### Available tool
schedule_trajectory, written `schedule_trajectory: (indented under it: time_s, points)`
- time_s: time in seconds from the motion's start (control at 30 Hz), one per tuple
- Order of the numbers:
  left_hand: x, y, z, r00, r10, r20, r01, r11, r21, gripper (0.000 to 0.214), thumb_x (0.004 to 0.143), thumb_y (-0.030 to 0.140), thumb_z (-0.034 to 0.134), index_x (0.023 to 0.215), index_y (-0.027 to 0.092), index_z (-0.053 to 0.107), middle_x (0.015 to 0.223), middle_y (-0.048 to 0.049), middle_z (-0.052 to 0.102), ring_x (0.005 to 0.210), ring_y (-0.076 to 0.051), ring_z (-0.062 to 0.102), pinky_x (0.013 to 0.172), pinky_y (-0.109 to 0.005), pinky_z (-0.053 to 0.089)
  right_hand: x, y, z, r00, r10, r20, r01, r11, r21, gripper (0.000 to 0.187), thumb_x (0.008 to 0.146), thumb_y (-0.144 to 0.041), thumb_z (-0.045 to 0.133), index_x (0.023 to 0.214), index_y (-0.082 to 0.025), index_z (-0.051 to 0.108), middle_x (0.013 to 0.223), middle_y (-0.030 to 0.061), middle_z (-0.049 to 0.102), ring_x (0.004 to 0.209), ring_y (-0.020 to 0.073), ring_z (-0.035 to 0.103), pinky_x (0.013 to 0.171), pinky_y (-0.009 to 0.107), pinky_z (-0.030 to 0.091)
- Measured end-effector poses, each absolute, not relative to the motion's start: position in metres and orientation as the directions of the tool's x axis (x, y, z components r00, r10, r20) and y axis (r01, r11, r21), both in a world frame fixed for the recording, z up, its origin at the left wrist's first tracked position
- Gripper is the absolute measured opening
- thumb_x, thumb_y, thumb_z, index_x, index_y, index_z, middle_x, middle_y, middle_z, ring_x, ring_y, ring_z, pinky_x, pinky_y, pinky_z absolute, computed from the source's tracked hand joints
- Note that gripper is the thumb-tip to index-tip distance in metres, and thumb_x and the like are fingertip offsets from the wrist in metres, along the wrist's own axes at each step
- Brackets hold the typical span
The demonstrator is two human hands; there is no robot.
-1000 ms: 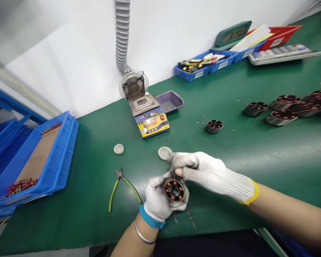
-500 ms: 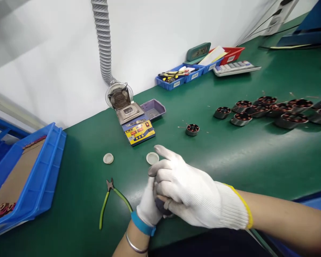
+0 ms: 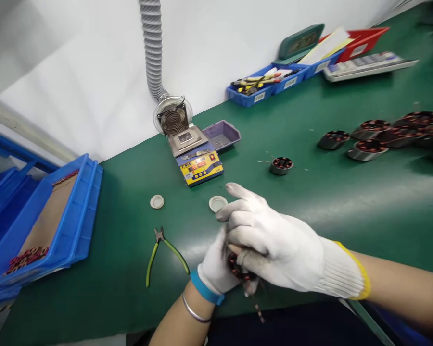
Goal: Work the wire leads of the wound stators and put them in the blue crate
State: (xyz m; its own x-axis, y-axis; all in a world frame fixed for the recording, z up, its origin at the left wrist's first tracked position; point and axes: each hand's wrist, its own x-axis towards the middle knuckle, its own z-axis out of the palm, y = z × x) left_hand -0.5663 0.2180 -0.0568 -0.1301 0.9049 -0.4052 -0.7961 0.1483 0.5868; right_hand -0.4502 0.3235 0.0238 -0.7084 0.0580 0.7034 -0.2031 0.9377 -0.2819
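My left hand [image 3: 218,266], in a white glove with a blue band at the wrist, is closed around a copper-wound motor stator [image 3: 238,268]. Over it lies my gloved right hand [image 3: 270,240], its thumb and curled fingers closed at the stator's upper side and its forefinger stretched out. The right hand hides much of the stator and the left fingers. A thin striped strand [image 3: 259,310] hangs below. Left of the hands, green-handled cutters [image 3: 160,235] lie spread on the table. Just beyond the fingers is a small white round lid [image 3: 217,203].
A yellow-fronted solder pot [image 3: 202,168] stands under a grey duct [image 3: 152,48], beside a purple tray [image 3: 223,132]. One stator [image 3: 282,166] sits alone; several more [image 3: 368,150] stand right. A blue crate [image 3: 82,211] is left, another lid [image 3: 157,201] near it. Tool bins [image 3: 250,98] line the wall.
The view has shifted, so the table's things sit differently in the picture. The held stator has tilted, showing its copper windings, and the hanging strand has come into sight.
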Motion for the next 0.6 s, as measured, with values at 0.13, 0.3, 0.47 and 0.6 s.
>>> schedule_trajectory:
  time_s: [0.13, 0.3, 0.47, 0.6]
  points:
    - [-0.561, 0.208, -0.056, -0.235, 0.905, -0.353, -0.735, 0.072, 0.674, 0.059, 0.061, 0.063, 0.096, 0.092, 0.019, 0.072, 0.078, -0.003, 0.07, 0.074, -0.022, 0.067, 0.075, -0.037, 0.06, -0.448, 0.331, 0.008, -0.7, 0.112, 0.705, -0.176, 0.93, -0.322, 0.014, 0.093, -0.016, 0.062, 0.083, -0.025, 0.066, 0.088, 0.0039, 0.075, 0.109, 0.0245, 0.075, 0.127, 0.061, 0.04]
    - [-0.554, 0.204, -0.046, -0.801, 0.599, -0.016, -0.207, -0.251, 0.946, 0.048, 0.066, 0.04, 0.096, 0.099, 0.023, 0.066, 0.106, -0.0089, 0.073, 0.098, -0.025, 0.071, 0.092, -0.038, 0.059, -0.451, 0.344, -0.006, -0.648, 0.636, 0.419, -0.127, 0.452, -0.883, 0.022, 0.091, -0.031, 0.069, 0.072, -0.025, 0.062, 0.094, 0.0069, 0.079, 0.109, 0.0305, 0.076, 0.106, 0.051, 0.06]
    - [-0.555, 0.213, -0.049, -0.899, 0.433, -0.073, -0.186, -0.225, 0.956, 0.056, 0.059, 0.023, 0.089, 0.107, 0.026, 0.06, 0.112, -0.0098, 0.073, 0.104, -0.029, 0.075, 0.096, -0.044, 0.06, -0.451, 0.357, -0.023, -0.434, 0.899, 0.054, -0.212, -0.044, -0.976, 0.024, 0.085, -0.049, 0.075, 0.083, -0.027, 0.064, 0.106, 0.0095, 0.079, 0.116, 0.0341, 0.074, 0.102, 0.053, 0.062]
    - [-0.555, 0.209, -0.053, -0.823, 0.555, -0.12, -0.292, -0.233, 0.928, 0.081, 0.067, 0.027, 0.088, 0.14, 0.029, 0.053, 0.149, -0.0163, 0.065, 0.136, -0.035, 0.066, 0.109, -0.046, 0.057, -0.448, 0.319, -0.056, -0.544, 0.8, 0.252, 0.128, 0.377, -0.917, 0.035, 0.092, -0.048, 0.066, 0.117, -0.026, 0.072, 0.134, 0.0121, 0.074, 0.126, 0.0334, 0.071, 0.109, 0.051, 0.06]
